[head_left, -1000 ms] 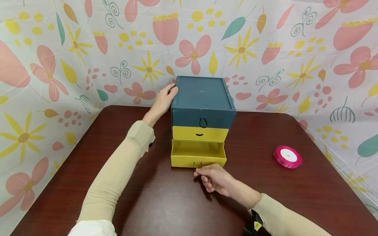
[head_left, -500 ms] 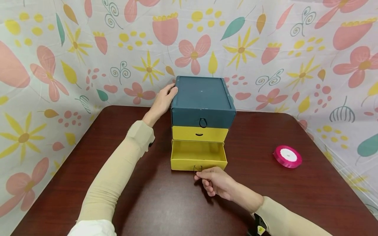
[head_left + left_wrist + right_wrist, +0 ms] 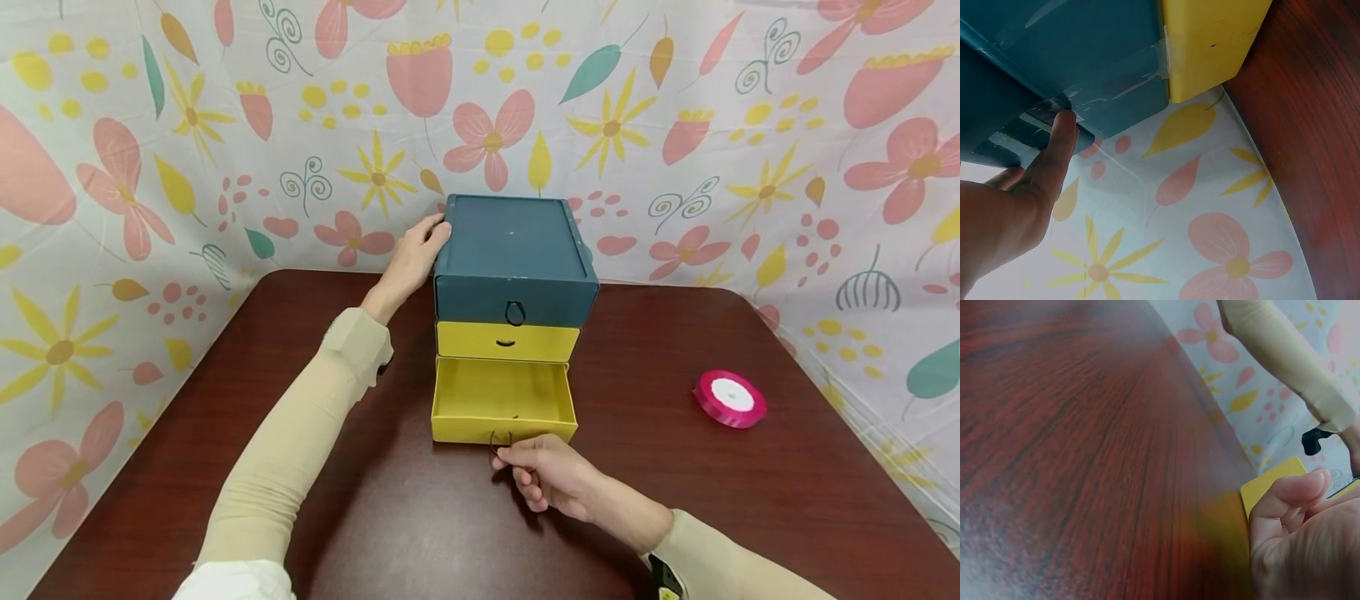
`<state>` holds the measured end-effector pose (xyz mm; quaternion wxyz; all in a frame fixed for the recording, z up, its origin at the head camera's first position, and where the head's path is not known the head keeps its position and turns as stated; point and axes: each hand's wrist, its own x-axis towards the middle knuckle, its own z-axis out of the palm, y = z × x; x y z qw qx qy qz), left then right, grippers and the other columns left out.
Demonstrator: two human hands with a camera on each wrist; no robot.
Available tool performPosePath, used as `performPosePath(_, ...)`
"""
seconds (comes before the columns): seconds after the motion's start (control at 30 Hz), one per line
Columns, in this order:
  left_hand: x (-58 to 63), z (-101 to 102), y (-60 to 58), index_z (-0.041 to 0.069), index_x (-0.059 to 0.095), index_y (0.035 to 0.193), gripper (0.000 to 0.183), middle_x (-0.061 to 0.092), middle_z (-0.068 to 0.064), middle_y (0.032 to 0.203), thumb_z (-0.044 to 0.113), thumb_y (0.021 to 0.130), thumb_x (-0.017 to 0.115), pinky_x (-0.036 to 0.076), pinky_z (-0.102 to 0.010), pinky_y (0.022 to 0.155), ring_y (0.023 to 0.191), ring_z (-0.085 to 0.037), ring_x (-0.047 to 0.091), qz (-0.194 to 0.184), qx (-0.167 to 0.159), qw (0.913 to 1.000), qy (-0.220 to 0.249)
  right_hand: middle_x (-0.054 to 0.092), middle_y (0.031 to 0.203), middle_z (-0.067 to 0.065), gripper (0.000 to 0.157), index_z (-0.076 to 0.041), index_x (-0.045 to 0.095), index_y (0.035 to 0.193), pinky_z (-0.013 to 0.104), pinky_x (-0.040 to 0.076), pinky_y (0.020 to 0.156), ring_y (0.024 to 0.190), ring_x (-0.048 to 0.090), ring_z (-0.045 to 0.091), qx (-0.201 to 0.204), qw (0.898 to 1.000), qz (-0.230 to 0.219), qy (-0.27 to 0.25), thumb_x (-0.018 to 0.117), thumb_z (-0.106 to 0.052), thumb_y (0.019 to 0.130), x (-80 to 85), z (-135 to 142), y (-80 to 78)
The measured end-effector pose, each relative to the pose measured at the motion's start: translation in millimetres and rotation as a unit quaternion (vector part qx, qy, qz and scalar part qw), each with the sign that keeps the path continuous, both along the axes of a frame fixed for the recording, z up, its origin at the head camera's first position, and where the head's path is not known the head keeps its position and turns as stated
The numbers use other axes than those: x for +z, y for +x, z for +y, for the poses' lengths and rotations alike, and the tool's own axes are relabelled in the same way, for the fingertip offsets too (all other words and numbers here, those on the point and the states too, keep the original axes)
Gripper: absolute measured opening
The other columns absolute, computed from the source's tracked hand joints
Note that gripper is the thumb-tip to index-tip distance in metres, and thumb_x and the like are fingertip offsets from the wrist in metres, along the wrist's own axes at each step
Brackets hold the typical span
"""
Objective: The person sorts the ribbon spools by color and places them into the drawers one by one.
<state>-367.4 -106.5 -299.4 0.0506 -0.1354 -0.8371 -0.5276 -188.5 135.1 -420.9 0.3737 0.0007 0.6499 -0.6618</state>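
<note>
A small drawer cabinet stands at the table's far middle, with a dark blue top unit [image 3: 517, 237] over a yellow section. Its bottom yellow drawer [image 3: 465, 400] is pulled out and looks nearly bare inside, apart from a tiny dark mark near the front. My right hand [image 3: 551, 475] pinches the thin black cord loop [image 3: 492, 442] on that drawer's front. Against the left side of the blue unit rests my left hand [image 3: 412, 258], its thumb at the top edge. The left wrist view shows extended fingers [image 3: 1060, 147] touching the blue wall.
The middle yellow drawer [image 3: 480, 340] is closed, as is the blue drawer with its own black loop [image 3: 515, 313]. A roll of pink ribbon [image 3: 730, 400] lies to the right on the dark red wooden table [image 3: 405, 533]. Flowered cloth [image 3: 337, 100] hangs behind.
The bottom drawer has slid further out towards me, and my right hand has come nearer with its cord loop. My left hand has stayed on the cabinet's side.
</note>
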Motion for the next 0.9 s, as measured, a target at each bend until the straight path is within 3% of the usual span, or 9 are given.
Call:
performPosePath(0.4,-0.1,-1,1.4,0.015,0.030,0.153,0.060,0.036,-0.007,0.155,0.046,0.103,0.035,0.034,-0.042,0.113,0.137,-0.023,0.041,0.009,-0.001,1.0000,-0.003,0.040,0.052,-0.011,0.024,-0.004,0.065,0.095,0.016,0.033,0.042,0.042,0.036,0.002,0.002,1.000,-0.001,0.008,0.060,-0.027,0.095,-0.5,0,7.3)
performPosePath(0.9,-1.0,-1,-0.3,0.015,0.030,0.153,0.059,0.037,-0.007,0.155,0.046,0.103,0.036,0.034,-0.042,0.112,0.135,-0.023,0.043,0.011,0.000,0.9999,0.000,0.041,0.052,-0.010,0.023,-0.005,0.065,0.095,0.017,0.033,0.042,0.041,0.036,0.003,0.015,1.000,0.001,0.009,0.059,-0.027,0.095,-3.3,1,15.4)
